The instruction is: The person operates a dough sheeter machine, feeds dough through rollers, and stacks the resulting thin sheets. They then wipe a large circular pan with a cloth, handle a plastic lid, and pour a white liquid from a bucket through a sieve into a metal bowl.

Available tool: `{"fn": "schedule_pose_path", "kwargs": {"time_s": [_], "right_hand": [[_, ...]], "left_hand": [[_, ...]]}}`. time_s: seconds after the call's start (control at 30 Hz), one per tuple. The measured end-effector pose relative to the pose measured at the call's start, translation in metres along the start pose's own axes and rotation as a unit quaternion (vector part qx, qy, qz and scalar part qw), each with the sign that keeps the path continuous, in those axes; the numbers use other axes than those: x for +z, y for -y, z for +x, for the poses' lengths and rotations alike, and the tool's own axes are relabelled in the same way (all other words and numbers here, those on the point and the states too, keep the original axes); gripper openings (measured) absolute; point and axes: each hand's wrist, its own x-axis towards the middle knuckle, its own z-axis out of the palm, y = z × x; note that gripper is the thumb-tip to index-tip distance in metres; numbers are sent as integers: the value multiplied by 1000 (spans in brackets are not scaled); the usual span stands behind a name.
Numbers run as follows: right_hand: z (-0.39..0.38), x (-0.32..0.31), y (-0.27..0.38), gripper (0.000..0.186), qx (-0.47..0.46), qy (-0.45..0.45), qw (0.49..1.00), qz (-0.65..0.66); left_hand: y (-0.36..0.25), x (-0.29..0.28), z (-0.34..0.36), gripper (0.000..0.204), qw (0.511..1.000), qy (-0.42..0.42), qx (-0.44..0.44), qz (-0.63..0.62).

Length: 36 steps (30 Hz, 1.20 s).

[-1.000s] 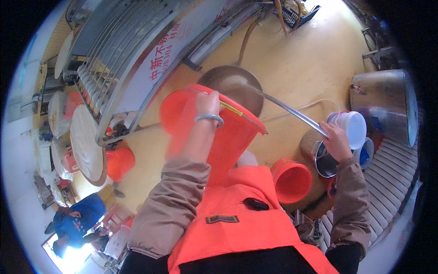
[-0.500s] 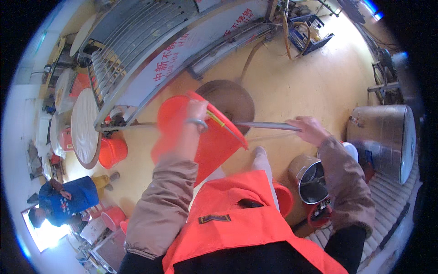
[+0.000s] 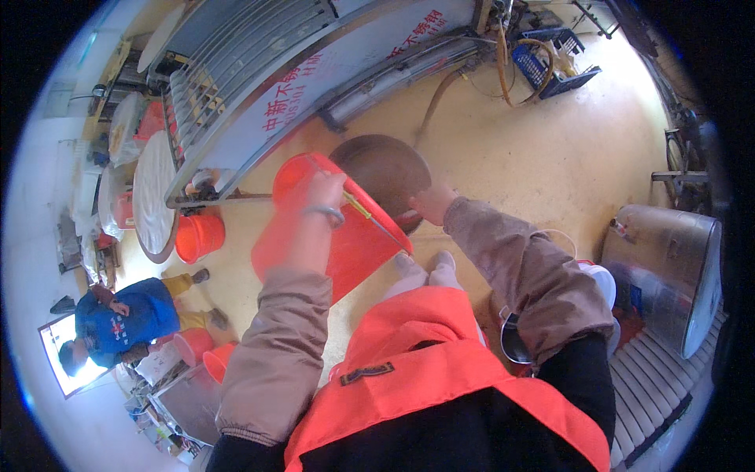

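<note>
My left hand (image 3: 321,193) is closed on the upper edge of a large red bucket (image 3: 346,256), next to its wire handle with a yellow part. The bucket is tilted, with its rim toward the right. Just beyond it on the floor is a round brown disc-like thing (image 3: 381,169); whether it is a lid or a basin I cannot tell. Slightly right of the bucket rim, my right hand (image 3: 434,204) has its fingers curled, and they are blurred. The metal rod it held earlier is not clearly visible now.
A steel rack with slats (image 3: 244,86) stands at the upper left. Beyond lies a blue crate (image 3: 554,63) beside a hose. A big steel drum (image 3: 664,271) stands at right. Another red bucket (image 3: 199,236) is on the left, where a person in blue (image 3: 130,318) stands.
My right hand has moved left, up to the bucket rim, and the long metal rod has gone from sight. The bucket has shifted slightly left and down. My feet are closer together.
</note>
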Motion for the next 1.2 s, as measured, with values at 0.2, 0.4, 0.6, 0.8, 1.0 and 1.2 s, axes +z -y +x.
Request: {"fn": "schedule_pose_path", "kwargs": {"time_s": [0.2,0.4,0.6,0.8,1.0,1.2], "right_hand": [[-5,12,-8,38,-17,-4,992,128],[-56,-24,-60,42,99,-27,994,48],[-75,-46,-129,41,171,-12,984,47],[-42,-64,-213,40,112,-4,992,66],[18,-60,-220,43,-16,22,990,142],[85,-55,-147,49,-156,127,962,186]], "left_hand": [[-9,8,-3,17,1000,-16,8,-4],[-10,16,8,10,998,-54,16,7],[-6,39,36,13,995,-88,1,37],[-3,58,67,16,988,-111,-57,86],[-6,70,71,20,982,-158,-78,65],[-5,69,67,18,984,-157,-82,25]]}}
